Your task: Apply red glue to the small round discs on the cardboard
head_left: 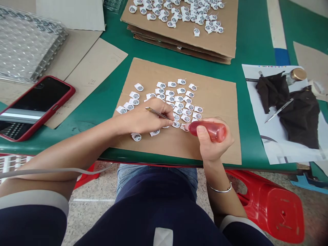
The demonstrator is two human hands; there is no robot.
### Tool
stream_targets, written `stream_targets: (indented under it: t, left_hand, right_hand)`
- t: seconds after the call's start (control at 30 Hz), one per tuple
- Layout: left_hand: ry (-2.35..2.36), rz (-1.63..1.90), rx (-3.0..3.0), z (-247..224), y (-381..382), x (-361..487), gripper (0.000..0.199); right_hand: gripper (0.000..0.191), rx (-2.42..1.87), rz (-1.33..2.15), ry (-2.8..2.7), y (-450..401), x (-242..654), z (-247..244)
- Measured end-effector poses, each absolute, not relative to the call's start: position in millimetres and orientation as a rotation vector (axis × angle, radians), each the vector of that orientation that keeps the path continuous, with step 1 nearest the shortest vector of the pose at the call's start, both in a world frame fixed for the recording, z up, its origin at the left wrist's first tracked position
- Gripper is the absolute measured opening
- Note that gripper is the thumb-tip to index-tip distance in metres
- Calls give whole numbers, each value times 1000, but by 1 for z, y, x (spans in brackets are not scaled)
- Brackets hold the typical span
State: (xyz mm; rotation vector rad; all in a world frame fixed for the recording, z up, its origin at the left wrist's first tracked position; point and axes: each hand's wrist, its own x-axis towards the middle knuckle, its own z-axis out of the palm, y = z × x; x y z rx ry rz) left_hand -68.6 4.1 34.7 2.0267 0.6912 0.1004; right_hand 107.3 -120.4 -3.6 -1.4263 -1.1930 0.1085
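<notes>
On a brown cardboard sheet point(153, 150) lie many small white pieces with round metallic centres point(180, 90), spread in loose rows. My left hand point(150, 116) rests over them, its fingers pinching thin metal tweezers point(156, 112) whose tip is beside a piece near the sheet's middle. My right hand point(215, 141) is wrapped round a red squeeze bottle point(210, 131). The bottle lies tilted nearly flat, its nozzle pointing left, close to a white piece point(183, 127). Part of the pieces is hidden under my left hand.
Stacked cardboard point(217, 44) at the back bears more white pieces. A red-cased phone point(36, 106) and bubble wrap point(25, 44) lie left. On white paper point(266, 143) at right are black cloth point(299, 116), a second metal tool point(279, 110) and a gold-capped jar point(297, 75).
</notes>
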Motion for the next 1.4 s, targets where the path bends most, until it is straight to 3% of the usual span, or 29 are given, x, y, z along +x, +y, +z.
stream_targets:
  t: [1.4]
  left_hand:
    - [740, 104, 1986, 37, 5, -66, 12]
  right_hand:
    - [21, -1370, 56, -1317, -122, 108, -4]
